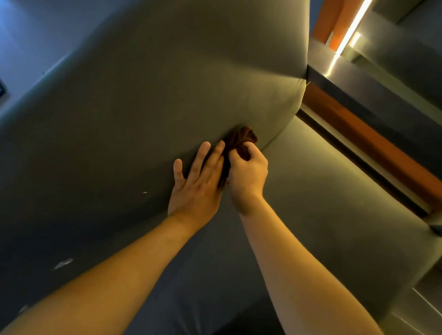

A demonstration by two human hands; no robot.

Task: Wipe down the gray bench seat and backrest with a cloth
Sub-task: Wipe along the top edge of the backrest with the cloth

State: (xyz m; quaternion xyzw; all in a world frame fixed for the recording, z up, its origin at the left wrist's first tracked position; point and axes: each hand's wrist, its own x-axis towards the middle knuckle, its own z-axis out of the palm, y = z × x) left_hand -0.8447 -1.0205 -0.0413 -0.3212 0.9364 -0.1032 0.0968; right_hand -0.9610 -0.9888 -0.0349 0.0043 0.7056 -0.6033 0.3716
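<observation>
Two bare forearms reach in from the near edge. The left grip [197, 184] lies released, fingers straight and flat against the gray backrest [170, 75]. Just beside it, the right grip [247, 175] is clenched round a dark brown cloth [239, 138], bunched at the crease where backrest meets seat [323, 198]. The cloth looks soft, light and limp, so it probably handles best wadded in the palm. The padded upholstery should give under pressure.
</observation>
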